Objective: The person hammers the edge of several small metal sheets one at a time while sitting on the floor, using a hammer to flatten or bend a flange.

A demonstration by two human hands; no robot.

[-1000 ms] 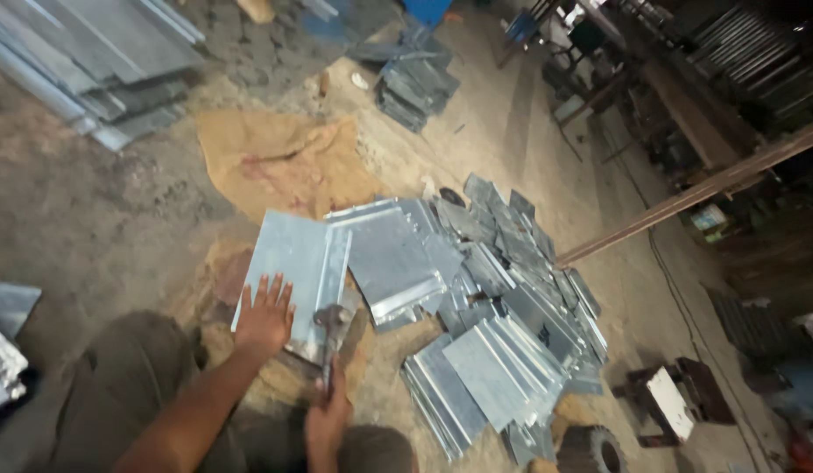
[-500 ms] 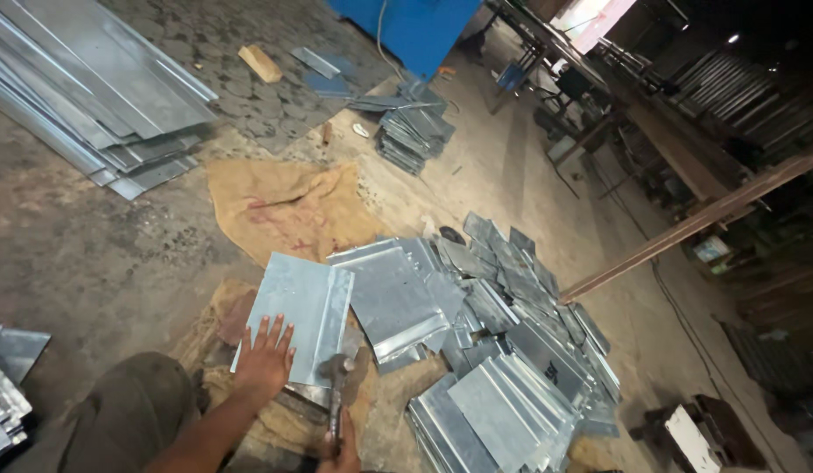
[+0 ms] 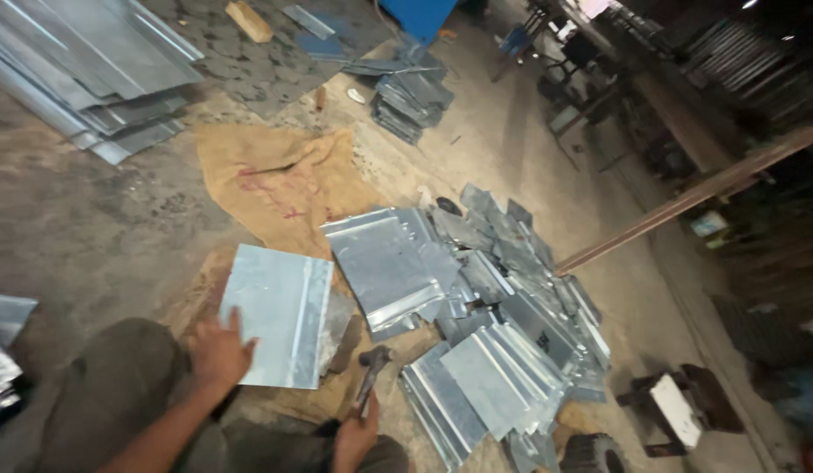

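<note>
While our left hand [image 3: 218,352] lies flat with spread fingers on the near corner of a galvanized metal sheet [image 3: 279,314], its grip is released, pressing on the panel rather than holding it. Our right hand [image 3: 356,435] has its grip clenched around the handle of a hammer [image 3: 371,375], whose dark head sits just beside the right edge of that sheet, low over the floor.

We see the sheet lying flat on a scrap of brown sacking in front of our knees, with a folded seam running along its right side. Under its right edge a darker piece of metal [image 3: 341,326] shows, though we cannot tell what it is.

Just to the right, a second, larger panel [image 3: 382,263] lies tilted across a loose heap of similar folded sheets [image 3: 512,333] that spreads toward the right. A burlap cloth [image 3: 279,184] lies crumpled on the concrete floor [image 3: 82,228] beyond the sheet. Farther off we see long stacked panels [image 3: 91,70] at the upper left, a smaller dark stack [image 3: 411,96] near the top, and a rusty bar [image 3: 687,197] slanting across the right side.
</note>
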